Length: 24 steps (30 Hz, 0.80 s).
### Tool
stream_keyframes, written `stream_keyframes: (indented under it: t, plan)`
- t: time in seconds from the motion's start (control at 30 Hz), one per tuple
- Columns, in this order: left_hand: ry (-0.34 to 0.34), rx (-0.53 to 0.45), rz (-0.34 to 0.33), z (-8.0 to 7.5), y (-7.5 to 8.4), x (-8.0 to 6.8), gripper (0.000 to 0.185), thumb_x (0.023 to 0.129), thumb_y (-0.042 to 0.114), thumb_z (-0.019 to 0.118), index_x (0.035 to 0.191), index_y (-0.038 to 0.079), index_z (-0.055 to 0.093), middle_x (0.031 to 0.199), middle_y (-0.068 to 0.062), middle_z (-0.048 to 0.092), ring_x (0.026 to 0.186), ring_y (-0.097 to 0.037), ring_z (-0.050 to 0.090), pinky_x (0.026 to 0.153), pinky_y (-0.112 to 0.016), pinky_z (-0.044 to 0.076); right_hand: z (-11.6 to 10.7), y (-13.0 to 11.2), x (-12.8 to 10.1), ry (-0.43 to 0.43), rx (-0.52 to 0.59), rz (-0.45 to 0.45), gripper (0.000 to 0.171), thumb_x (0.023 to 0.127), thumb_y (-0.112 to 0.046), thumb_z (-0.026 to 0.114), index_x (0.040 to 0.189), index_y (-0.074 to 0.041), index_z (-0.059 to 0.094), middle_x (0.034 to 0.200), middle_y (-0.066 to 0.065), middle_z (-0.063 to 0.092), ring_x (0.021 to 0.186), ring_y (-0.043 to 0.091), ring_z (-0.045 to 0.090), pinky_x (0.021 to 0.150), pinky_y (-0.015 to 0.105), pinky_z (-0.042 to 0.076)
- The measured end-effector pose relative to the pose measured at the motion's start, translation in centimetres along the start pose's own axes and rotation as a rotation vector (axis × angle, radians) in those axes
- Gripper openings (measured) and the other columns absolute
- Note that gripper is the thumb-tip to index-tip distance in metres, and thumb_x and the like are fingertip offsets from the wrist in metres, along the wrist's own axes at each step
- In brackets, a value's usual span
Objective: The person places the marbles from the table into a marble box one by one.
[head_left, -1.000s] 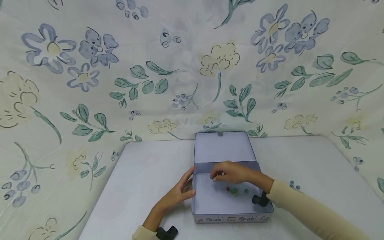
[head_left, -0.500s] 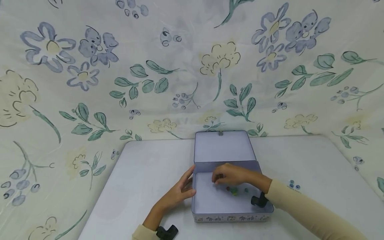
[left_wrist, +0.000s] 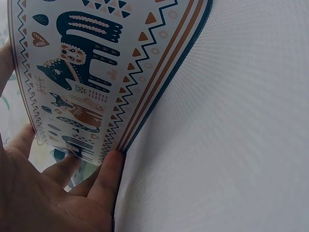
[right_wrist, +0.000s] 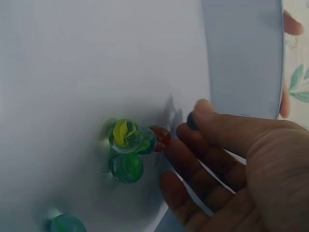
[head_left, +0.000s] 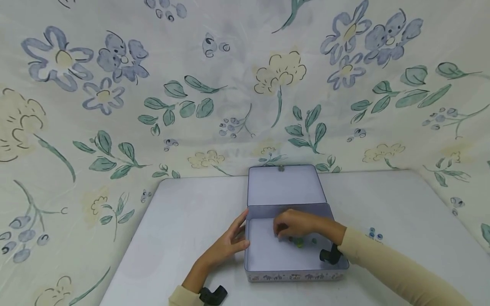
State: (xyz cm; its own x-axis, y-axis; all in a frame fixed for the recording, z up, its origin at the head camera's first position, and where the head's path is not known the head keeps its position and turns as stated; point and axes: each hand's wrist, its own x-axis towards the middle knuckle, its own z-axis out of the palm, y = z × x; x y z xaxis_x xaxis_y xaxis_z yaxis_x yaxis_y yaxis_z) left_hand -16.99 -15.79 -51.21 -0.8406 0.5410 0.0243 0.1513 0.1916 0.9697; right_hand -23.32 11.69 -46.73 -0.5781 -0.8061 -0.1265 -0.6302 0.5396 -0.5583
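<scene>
A shallow tin box (head_left: 294, 276) with its hinged lid (head_left: 287, 185) raised stands on the table. My left hand (head_left: 226, 247) rests against its left wall, fingers spread; the left wrist view shows those fingertips touching the animal-patterned side (left_wrist: 82, 72). Inside the box, my right hand (head_left: 296, 223) pinches a small dark marble (right_wrist: 192, 121) between thumb and index finger. Close to its fingertips sit a yellow-swirled marble (right_wrist: 125, 136), a green marble (right_wrist: 127, 168) and a red marble (right_wrist: 160, 138), with another green one partly hidden among them. A separate green marble (right_wrist: 67, 224) lies apart.
On the white table (head_left: 199, 204), right of the box, lie several small blue round pieces (head_left: 380, 236), close to the right sleeve (head_left: 383, 259). A flowered cloth (head_left: 237, 93) hangs behind the table. Each wrist carries a black camera.
My right hand has shifted slightly right and nearer to me inside the box, coming up to the group of marbles. The left hand has stayed at the box's left wall.
</scene>
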Motion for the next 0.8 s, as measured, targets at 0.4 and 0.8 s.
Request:
stream_keyframes:
  t: [0.4,0.8]
  plan:
    - [-0.001,0.015,0.015,-0.31,0.06,0.29,0.084,0.098,0.025,0.062,0.162,0.033,0.008,0.170,-0.009,-0.001,0.151,-0.050,0.013,0.118,-0.060,0.033,-0.12,0.51,0.01,-0.003,0.014,-0.019,0.006,0.088,-0.010,0.075,0.091,-0.014,0.072,0.086,-0.010,0.069,0.075,-0.004,0.059,0.072,0.015,0.054]
    - [0.007,0.031,-0.004,-0.17,-0.28,0.14,0.083,0.098,0.029,0.061,0.162,0.030,0.007,0.169,-0.013,-0.001,0.150,-0.052,0.013,0.118,-0.060,0.032,0.17,0.96,-0.26,-0.008,-0.005,0.024,0.007,0.086,-0.012,0.076,0.091,-0.015,0.071,0.086,-0.012,0.065,0.076,-0.003,0.057,0.072,0.016,0.053]
